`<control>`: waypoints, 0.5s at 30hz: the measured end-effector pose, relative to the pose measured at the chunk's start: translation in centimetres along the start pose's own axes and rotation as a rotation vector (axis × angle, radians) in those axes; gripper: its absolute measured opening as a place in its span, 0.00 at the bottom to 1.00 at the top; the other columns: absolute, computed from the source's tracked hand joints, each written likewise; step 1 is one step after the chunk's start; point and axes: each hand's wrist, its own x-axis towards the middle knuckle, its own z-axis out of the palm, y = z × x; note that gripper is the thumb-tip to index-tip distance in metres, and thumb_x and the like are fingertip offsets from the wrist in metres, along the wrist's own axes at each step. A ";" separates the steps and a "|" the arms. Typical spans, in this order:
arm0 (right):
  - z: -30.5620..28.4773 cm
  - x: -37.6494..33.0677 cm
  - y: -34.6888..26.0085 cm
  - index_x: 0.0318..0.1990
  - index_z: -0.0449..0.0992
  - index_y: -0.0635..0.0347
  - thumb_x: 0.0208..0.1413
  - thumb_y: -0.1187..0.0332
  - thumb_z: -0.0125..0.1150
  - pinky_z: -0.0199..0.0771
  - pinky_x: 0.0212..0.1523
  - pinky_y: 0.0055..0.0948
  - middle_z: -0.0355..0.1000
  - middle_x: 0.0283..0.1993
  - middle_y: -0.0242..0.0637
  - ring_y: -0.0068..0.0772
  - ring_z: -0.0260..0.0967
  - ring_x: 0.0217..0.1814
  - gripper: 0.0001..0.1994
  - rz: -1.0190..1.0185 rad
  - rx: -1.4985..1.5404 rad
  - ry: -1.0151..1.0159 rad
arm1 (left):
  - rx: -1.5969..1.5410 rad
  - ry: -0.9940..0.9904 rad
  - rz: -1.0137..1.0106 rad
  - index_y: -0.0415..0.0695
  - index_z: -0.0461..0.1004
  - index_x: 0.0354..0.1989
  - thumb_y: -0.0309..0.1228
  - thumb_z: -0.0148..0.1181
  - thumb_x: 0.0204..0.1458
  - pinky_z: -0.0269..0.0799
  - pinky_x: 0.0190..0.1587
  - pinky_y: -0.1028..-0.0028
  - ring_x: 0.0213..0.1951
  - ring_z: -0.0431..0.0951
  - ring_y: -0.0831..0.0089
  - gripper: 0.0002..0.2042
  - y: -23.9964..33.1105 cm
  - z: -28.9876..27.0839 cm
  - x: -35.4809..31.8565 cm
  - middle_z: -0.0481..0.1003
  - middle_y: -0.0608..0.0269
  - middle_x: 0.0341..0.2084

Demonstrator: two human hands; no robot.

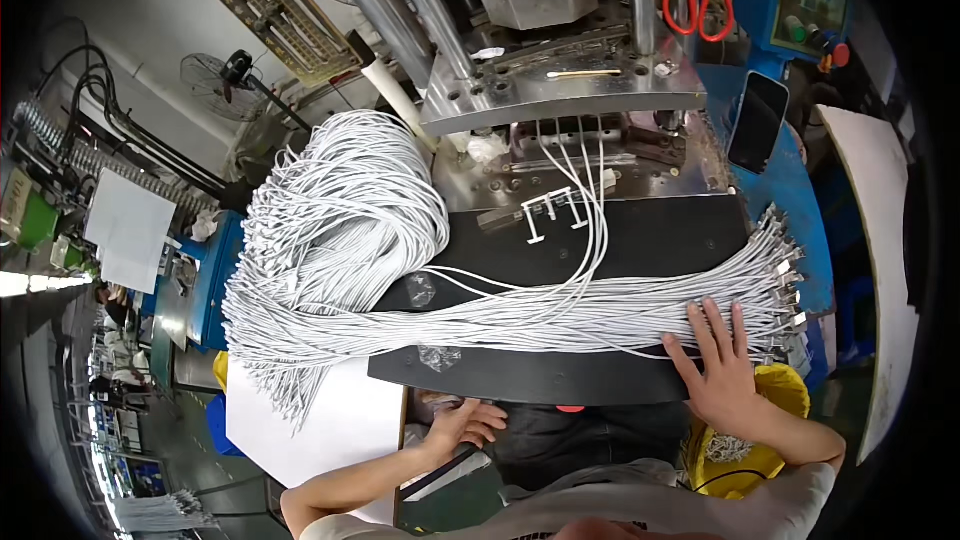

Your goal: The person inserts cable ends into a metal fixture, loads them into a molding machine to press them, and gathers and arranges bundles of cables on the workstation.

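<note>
A long bundle of white cables [500,325] lies across the black work board [640,230], its connector ends fanned out at the right. My right hand [722,380] rests on the bundle near those ends, fingers spread and nothing gripped. Below the board's front edge, near my lap, my left hand [465,427] is loosely open, with no object visible in it. A few cables rise from the bundle into the metal mould [570,145] of the press. White plastic moulded pieces [550,210] lie in front of it. At the left, a large coil of white cables [345,200] is heaped up.
The press's steel plate [560,100] overhangs the mould, a cotton swab [584,73] on top. Red-handled scissors [698,6] hang at the upper right, above a phone [758,122]. A yellow bag [780,390] with white scraps is beside my right arm; a white board [300,420] lies left.
</note>
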 end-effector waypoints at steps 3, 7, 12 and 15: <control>-0.4 0.2 0.1 0.74 0.61 0.52 0.39 0.65 0.76 0.39 0.72 0.80 0.49 0.77 0.62 0.72 0.43 0.81 0.49 0.016 0.078 -0.034 | -0.116 0.030 -0.131 0.33 0.82 0.45 0.55 0.46 0.71 0.80 0.33 0.74 0.31 0.85 0.68 0.31 2.6 0.5 -0.3 0.85 0.53 0.34; -0.8 0.6 0.1 0.75 0.58 0.53 0.30 0.65 0.80 0.38 0.73 0.80 0.47 0.78 0.64 0.73 0.41 0.81 0.57 0.008 0.134 -0.046 | -0.148 0.001 -0.122 0.34 0.82 0.45 0.55 0.46 0.70 0.81 0.30 0.74 0.30 0.86 0.67 0.31 2.3 0.3 -0.7 0.85 0.53 0.35; -1.4 1.1 0.2 0.75 0.57 0.54 0.24 0.64 0.83 0.37 0.73 0.80 0.45 0.78 0.65 0.74 0.40 0.81 0.61 0.002 0.151 -0.041 | -0.137 0.011 -0.136 0.34 0.82 0.46 0.55 0.45 0.70 0.81 0.29 0.74 0.29 0.86 0.67 0.31 2.8 0.4 -0.6 0.85 0.53 0.35; -1.8 1.1 0.1 0.75 0.58 0.54 0.24 0.64 0.84 0.37 0.73 0.79 0.45 0.78 0.65 0.73 0.40 0.81 0.61 0.016 0.147 -0.070 | -0.127 0.000 -0.150 0.34 0.82 0.46 0.56 0.45 0.70 0.82 0.30 0.74 0.29 0.86 0.66 0.32 3.1 0.5 -0.7 0.85 0.53 0.36</control>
